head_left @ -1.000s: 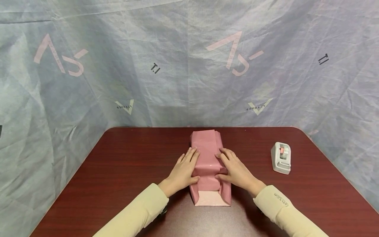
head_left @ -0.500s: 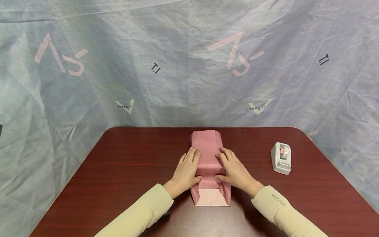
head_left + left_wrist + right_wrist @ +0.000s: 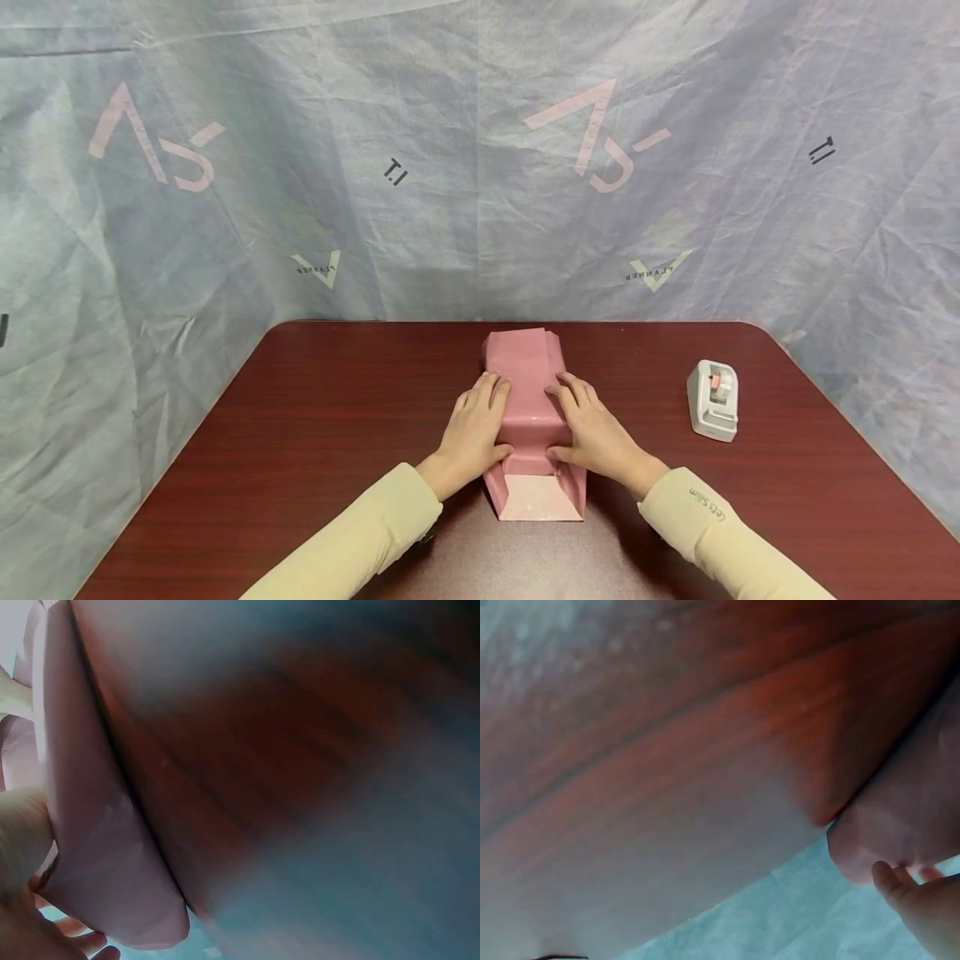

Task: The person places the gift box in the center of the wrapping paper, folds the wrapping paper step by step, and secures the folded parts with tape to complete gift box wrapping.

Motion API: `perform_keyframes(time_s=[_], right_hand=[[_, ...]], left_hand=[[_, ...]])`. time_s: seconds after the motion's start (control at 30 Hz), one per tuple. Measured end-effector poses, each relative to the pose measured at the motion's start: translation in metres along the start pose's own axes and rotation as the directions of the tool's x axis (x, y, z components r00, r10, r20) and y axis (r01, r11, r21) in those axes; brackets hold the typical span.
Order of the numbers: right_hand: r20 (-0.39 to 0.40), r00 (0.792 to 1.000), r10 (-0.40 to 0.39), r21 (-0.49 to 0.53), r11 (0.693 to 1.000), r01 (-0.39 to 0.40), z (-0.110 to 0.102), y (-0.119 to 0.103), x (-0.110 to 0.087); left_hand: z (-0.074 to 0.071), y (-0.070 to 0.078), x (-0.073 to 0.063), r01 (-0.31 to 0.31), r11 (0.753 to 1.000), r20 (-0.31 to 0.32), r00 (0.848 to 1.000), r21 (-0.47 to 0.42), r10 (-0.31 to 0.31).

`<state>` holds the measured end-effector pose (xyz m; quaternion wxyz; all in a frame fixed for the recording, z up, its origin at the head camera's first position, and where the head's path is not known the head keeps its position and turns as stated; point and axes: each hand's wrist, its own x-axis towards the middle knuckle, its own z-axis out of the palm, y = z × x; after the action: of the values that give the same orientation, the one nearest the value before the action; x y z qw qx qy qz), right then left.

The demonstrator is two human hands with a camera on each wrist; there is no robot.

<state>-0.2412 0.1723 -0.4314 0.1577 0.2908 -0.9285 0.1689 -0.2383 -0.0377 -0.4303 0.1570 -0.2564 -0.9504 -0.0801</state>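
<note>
A long box wrapped in pink paper (image 3: 523,358) lies lengthwise at the table's middle in the head view. At its near end the side paper is folded inward, leaving a tapering flap (image 3: 538,500) with a pale inner face flat on the table. My left hand (image 3: 468,427) grips the box's left near corner, fingers on the top edge and thumb against the end. Mirroring it, my right hand (image 3: 597,429) holds the right corner, fingertips bent onto the top. Both wrist views show the pink paper beside a hand, partly cut off by the frame.
A white tape dispenser (image 3: 714,404) stands on the right part of the dark red wooden table (image 3: 352,400). Grey printed cloth (image 3: 465,208) hangs behind the table and along both sides.
The paper at the near end has been pressed down and inward, so its folds are tighter and the flap's edges straighter. My left hand has shifted slightly right; the right hand barely moved.
</note>
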Motion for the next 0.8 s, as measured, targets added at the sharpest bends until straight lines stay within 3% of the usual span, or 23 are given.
perform_keyframes(time_s=[0.23, 0.53, 0.7, 0.8], right_hand=[[0.016, 1.000, 0.016, 0.024, 1.000, -0.017, 0.003, -0.002, 0.000], [0.006, 1.000, 0.010, 0.102, 0.995, -0.011, -0.001, -0.004, -0.003], [-0.013, 0.992, 0.123, 0.096, 0.988, -0.121, -0.009, -0.009, -0.010], [0.000, 0.971, 0.238, 0.032, 0.971, -0.237, -0.014, -0.013, -0.015]], left_hand=[[-0.003, -0.003, 0.000, -0.020, 1.000, 0.031, 0.999, 0.021, 0.019], [-0.001, -0.001, 0.001, 0.011, 1.000, 0.030, 0.999, -0.016, -0.010], [0.000, -0.001, 0.002, 0.021, 0.999, 0.033, 0.999, -0.034, -0.020], [-0.001, -0.001, 0.002, 0.012, 0.999, 0.024, 1.000, -0.033, -0.011]])
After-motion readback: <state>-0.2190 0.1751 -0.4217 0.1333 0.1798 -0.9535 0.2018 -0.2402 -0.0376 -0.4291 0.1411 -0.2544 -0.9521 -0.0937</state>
